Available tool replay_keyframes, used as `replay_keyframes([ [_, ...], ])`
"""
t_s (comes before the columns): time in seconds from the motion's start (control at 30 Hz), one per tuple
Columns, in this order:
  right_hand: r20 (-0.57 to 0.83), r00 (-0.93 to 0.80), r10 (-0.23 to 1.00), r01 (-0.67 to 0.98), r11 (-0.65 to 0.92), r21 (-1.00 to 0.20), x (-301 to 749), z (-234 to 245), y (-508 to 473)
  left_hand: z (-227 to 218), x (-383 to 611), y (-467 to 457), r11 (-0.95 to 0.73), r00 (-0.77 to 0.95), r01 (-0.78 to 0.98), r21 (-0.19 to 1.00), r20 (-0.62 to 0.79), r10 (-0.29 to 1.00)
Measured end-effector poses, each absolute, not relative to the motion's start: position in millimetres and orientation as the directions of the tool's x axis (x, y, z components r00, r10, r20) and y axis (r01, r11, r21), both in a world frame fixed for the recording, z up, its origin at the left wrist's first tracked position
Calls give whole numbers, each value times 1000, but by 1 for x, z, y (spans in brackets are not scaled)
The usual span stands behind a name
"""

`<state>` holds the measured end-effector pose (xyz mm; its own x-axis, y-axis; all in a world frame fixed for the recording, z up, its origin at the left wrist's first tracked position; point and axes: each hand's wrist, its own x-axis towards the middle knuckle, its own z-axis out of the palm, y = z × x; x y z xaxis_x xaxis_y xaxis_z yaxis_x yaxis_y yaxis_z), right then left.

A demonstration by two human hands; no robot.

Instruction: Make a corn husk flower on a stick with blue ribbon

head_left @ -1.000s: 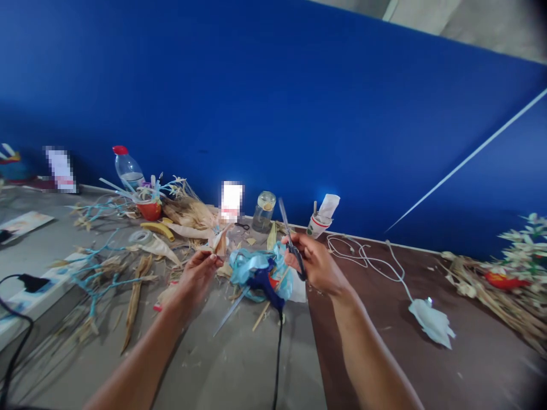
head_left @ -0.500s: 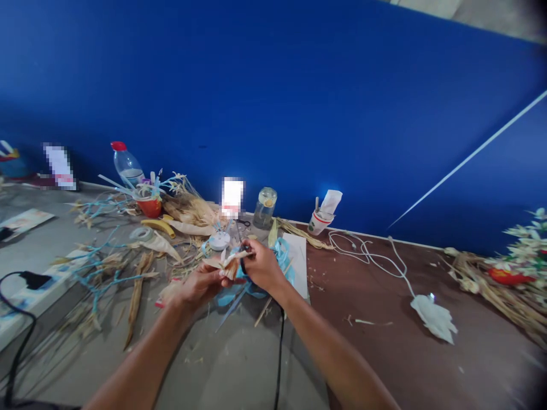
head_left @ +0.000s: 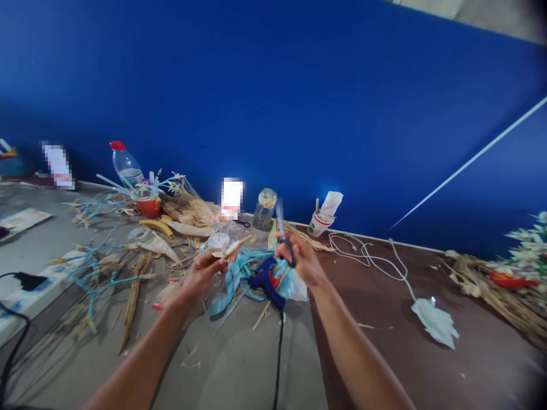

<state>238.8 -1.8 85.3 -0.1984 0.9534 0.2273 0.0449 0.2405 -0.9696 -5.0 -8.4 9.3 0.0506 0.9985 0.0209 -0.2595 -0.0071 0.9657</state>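
Pale dried husk pieces (head_left: pixel 231 249) are pinched in my left hand (head_left: pixel 205 270), at the middle of the table. To its right, my right hand (head_left: pixel 301 259) is closed round the dark handles of a pair of scissors (head_left: pixel 287 245), whose blades point up and blur with motion. Between and below the hands lies a blue glue gun (head_left: pixel 267 280) on a heap of light blue ribbon (head_left: pixel 237 276). A thin wooden stick (head_left: pixel 261 316) pokes out from under it. The glue gun's black cord (head_left: pixel 279 353) runs toward me.
Blue-wrapped stems (head_left: pixel 92 285), dried husks (head_left: pixel 188 202), a red cup (head_left: pixel 148 206) and a power strip (head_left: pixel 47 302) are on the left. Behind stand a glass jar (head_left: pixel 265 209) and a paper cup (head_left: pixel 318 223). A white cable (head_left: pixel 397 267) crosses the right side.
My right hand has moved right, away from my left hand, lifting the scissors upright. The glue gun and ribbon have come into sight. My left hand stays nearly in place.
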Motion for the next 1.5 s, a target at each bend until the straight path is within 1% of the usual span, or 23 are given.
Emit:
replay_keyframes([
  [0.03,158,-295,942,81,190,-979,231,78,-8,10,-5,-8,-17,36,-297,955,29,999],
  [0.07,127,-333,934,109,172,-979,223,71,-13,11,-5,-7,-18,27,-337,941,29,999],
  [0.13,101,-356,929,162,168,-972,210,59,-16,13,-4,-8,-13,20,-405,914,23,1000],
  [0.23,83,-407,910,237,193,-952,202,50,-13,14,-4,-8,15,41,-459,888,4,999],
  [0.3,80,-442,893,265,216,-940,201,47,-10,13,-5,-8,35,46,-487,872,-15,999],
  [0.47,122,-446,887,327,288,-900,200,44,-9,10,-8,-7,79,84,-542,837,-40,996],
  [0.6,143,-458,878,387,342,-856,197,45,-11,13,-8,-8,127,126,-509,851,-72,989],
  [0.7,154,-450,880,377,343,-860,195,46,-11,16,-6,-9,145,137,-477,867,-90,987],
  [0.9,154,-429,890,297,300,-907,191,44,-14,16,-6,-9,75,97,-426,902,-37,995],
  [1.07,148,-416,897,270,277,-922,188,44,-17,16,-6,-9,57,76,-377,925,-31,997],
  [1.3,88,-409,908,221,192,-956,189,43,-18,12,-9,-7,35,75,-349,937,-9,997],
  [1.5,84,-411,908,248,200,-948,192,41,-18,13,-13,-5,26,56,-299,954,-9,998],
])
